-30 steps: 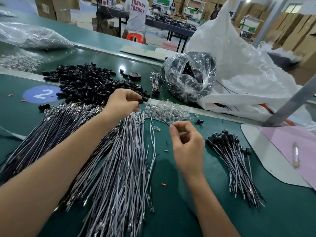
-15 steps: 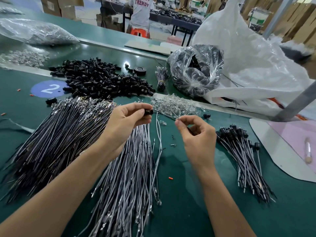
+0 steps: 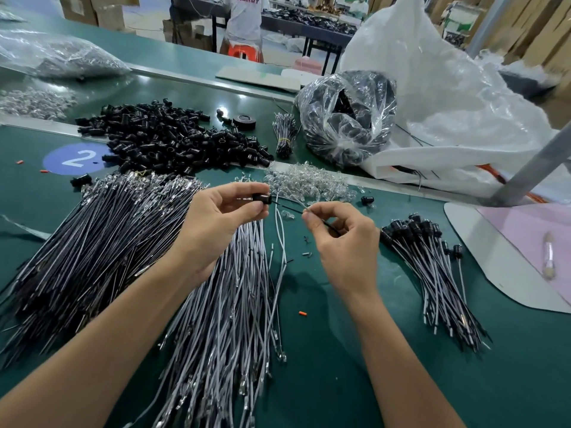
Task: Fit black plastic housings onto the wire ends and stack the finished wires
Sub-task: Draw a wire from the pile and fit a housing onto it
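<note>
My left hand (image 3: 221, 222) pinches one black plastic housing (image 3: 262, 197) between thumb and fingers, above the table. My right hand (image 3: 343, 242) grips a thin wire (image 3: 293, 209) whose tip points at the housing's opening, just short of it. A heap of loose black housings (image 3: 173, 137) lies at the back left. Bare black wires (image 3: 99, 242) and white wires (image 3: 228, 304) fan out under my arms. To the right lies the pile of finished wires (image 3: 432, 273) with housings on their far ends.
A pile of small clear parts (image 3: 309, 183) sits behind my hands, one stray housing (image 3: 367, 199) beside it. Clear bags (image 3: 349, 115), a big white sack (image 3: 448, 97), a tape roll (image 3: 244, 121) and a tied wire bundle (image 3: 284, 134) stand at the back. A pink-white board (image 3: 525, 242) lies right.
My left hand came back from the heap with a black housing and now holds it up. My right hand moved its wire tip toward the housing.
</note>
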The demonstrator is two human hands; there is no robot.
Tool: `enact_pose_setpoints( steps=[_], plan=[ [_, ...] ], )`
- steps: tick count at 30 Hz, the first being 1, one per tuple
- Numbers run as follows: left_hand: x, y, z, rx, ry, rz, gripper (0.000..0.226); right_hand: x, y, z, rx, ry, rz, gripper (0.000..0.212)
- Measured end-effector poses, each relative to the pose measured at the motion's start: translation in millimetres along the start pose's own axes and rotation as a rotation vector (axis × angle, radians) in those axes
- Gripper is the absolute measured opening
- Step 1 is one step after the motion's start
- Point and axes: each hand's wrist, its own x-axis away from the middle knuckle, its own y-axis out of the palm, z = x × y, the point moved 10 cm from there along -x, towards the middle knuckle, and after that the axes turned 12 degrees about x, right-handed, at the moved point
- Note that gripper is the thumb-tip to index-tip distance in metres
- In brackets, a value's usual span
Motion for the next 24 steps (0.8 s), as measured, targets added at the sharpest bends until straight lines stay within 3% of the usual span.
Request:
enact_pose_setpoints(
  steps=[13, 20, 24],
  plan=[
    [5, 16, 0, -0.113, 0.054, -0.117, 0.028, 4, 8, -8, 0.033, -0.049, -0.028, 0.012],
    [6, 12, -8, 0.199, -0.034, -0.055, 0.013, 5, 8, -10, 0.018, -0.07, -0.026, 0.009],
    [4, 9, -12, 0.241, -0.08, -0.034, 0.015, 6, 11, -12, 0.007, -0.086, -0.039, 0.01]
  ],
)
